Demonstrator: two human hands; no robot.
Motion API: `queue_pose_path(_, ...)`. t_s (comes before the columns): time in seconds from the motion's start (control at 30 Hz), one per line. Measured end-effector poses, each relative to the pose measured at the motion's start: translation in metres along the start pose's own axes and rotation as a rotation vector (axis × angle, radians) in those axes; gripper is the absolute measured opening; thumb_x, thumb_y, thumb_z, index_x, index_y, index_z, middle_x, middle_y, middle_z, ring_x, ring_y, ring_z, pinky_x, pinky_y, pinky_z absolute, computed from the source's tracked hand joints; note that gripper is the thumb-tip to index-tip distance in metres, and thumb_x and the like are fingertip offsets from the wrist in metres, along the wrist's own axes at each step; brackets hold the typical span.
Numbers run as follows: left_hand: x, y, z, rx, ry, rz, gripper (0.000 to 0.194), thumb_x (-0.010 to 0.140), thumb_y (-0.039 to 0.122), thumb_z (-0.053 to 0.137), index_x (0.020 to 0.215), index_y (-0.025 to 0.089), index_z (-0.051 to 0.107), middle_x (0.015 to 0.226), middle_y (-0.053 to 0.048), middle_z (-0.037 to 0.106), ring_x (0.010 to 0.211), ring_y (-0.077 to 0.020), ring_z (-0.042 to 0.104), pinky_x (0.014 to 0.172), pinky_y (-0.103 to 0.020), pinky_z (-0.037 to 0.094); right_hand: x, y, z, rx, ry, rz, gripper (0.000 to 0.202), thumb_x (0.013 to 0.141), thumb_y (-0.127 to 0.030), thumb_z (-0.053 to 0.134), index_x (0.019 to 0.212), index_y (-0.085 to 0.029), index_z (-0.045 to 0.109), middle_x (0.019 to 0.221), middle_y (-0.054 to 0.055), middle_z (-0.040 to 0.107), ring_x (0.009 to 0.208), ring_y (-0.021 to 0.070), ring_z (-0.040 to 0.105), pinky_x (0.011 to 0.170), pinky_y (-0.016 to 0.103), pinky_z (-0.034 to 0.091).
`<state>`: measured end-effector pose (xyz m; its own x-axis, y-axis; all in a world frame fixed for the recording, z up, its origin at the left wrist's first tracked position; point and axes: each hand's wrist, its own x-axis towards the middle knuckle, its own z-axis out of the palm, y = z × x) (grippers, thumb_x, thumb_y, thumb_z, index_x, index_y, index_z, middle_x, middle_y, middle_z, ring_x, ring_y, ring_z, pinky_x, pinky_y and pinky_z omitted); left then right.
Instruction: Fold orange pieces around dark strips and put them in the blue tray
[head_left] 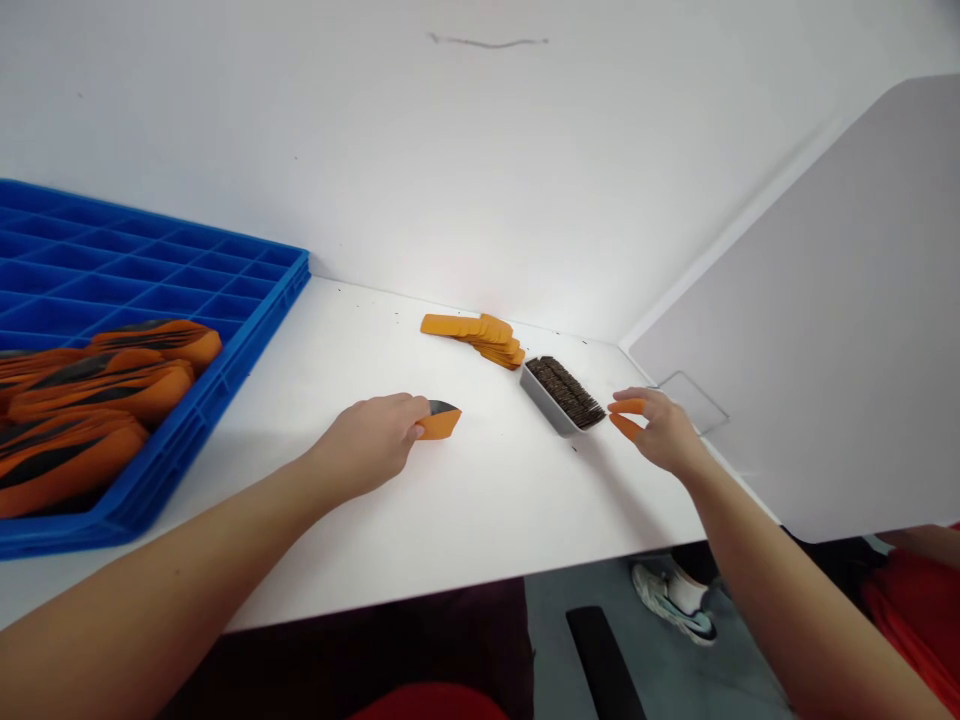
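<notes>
My left hand is closed around a flat orange-and-black sleeve, held just over the white table with its pointed end to the right. Orange finger covers sit on the thumb and forefinger of my right hand. Those two fingertips come together in a pinch beside the right end of a grey metal box. Anything between them is too small to make out. Rows of thin dark brown pieces fill the box. Behind it, a fanned stack of flat orange pieces lies on the table.
A blue divided crate stands at the left, with piles of orange-and-black sleeves in its near part. White walls rise behind the table and a grey panel at the right. A bent wire sticks out there. Another person's shoe shows below.
</notes>
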<state>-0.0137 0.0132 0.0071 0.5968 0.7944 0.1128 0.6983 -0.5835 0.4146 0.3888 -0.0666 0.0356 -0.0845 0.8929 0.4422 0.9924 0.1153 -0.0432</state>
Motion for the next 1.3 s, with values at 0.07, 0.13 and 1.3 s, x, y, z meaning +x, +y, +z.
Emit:
queue_pose_path(0.07, 0.000, 0.001, -0.002, -0.010, -0.006, -0.007, 0.015, 0.084, 0.021, 0.037, 0.079, 0.020, 0.052, 0.082, -0.003, 0.061, 0.071, -0.0195, 0.056, 0.061, -0.031, 0.037, 0.005, 0.010, 0.001, -0.021, -0.089, -0.068, 0.020, 0.081, -0.036, 0.053, 0.086, -0.025, 0.069, 0.104, 0.007, 0.065, 0.104, 0.0285, 0.056, 0.083, 0.048, 0.050)
queue_pose_path(0.13, -0.001, 0.002, -0.003, -0.004, -0.015, -0.012, 0.015, 0.084, 0.021, 0.037, 0.077, 0.020, 0.050, 0.081, -0.003, 0.060, 0.070, -0.0190, 0.055, 0.060, -0.031, 0.036, 0.007, 0.011, 0.003, -0.008, -0.140, -0.153, 0.020, 0.081, -0.036, 0.055, 0.089, -0.025, 0.069, 0.110, 0.006, 0.063, 0.110, 0.0289, 0.052, 0.088, 0.049, 0.048)
queue_pose_path(1.3, 0.000, 0.002, 0.000, 0.040, -0.005, -0.023, 0.016, 0.086, 0.023, 0.036, 0.079, 0.020, 0.050, 0.082, -0.004, 0.059, 0.069, -0.0186, 0.054, 0.057, -0.030, 0.034, 0.008, -0.008, 0.015, -0.034, -0.195, -0.292, 0.009, 0.080, -0.027, 0.058, 0.072, -0.021, 0.059, 0.115, 0.007, 0.059, 0.121, 0.0299, 0.044, 0.087, 0.048, 0.050)
